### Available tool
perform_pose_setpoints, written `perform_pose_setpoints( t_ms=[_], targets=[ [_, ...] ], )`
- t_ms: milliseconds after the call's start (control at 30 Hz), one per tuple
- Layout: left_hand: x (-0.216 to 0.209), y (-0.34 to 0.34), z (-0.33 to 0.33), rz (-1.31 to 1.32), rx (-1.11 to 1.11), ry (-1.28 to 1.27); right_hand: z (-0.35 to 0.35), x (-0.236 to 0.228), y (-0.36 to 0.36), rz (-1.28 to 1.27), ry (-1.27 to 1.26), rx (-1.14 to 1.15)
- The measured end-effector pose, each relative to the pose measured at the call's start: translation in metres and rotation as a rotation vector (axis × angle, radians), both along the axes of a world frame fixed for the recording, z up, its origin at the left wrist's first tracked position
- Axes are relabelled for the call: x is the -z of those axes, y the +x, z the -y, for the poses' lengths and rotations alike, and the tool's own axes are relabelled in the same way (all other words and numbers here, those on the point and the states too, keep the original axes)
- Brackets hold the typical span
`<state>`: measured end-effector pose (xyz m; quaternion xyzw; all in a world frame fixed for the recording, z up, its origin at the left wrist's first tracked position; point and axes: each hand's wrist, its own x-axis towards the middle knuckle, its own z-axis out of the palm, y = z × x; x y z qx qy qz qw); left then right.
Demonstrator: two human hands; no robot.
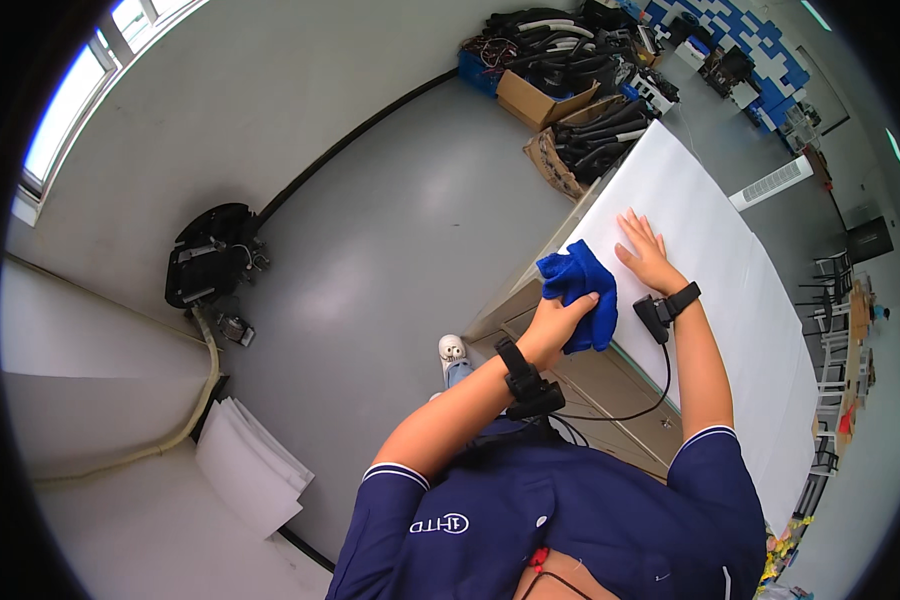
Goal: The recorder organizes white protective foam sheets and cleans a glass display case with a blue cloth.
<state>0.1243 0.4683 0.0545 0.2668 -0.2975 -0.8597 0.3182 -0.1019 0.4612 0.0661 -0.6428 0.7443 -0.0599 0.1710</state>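
Observation:
A bunched blue cloth [582, 272] is gripped in my left hand [554, 330], at the near edge of a white-topped table [735, 300]. My thumb lies across the cloth, and most of the fingers are hidden behind its folds. To its right, my right hand [654, 266] rests with spread fingers on the white surface, holding nothing. Each wrist wears a black strap with a small black device; a black cable runs between the left device [536, 397] and the right device [654, 318].
Drawers of a beige cabinet [610, 392] sit under the tabletop, close to my body. Beyond the table's far end are an open cardboard box [540, 100] and heaped black parts [600, 140]. White sheets [253, 468] lean at the lower left. Black equipment [210, 258] stands by the wall.

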Motion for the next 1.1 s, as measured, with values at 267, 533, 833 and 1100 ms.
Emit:
perform_pose_setpoints(
  t_ms=[267, 533, 833, 1100],
  targets=[
    [-0.004, 0.052, 0.119, 0.379, -0.475, -0.306, -0.014, -0.007, 0.017, -0.076, -0.105, 0.045],
    [0.037, -0.004, 0.139, 0.493, 0.114, -0.7, -0.007, -0.016, 0.032, -0.089, -0.107, 0.064],
    [0.043, -0.001, 0.169, -0.003, 0.952, -0.952, -0.003, -0.029, 0.032, -0.083, -0.021, 0.135],
    [0.045, 0.002, 0.2, -0.162, 1.343, -0.969, -0.001, -0.045, 0.107, -0.166, 0.151, 0.581]
  ],
)
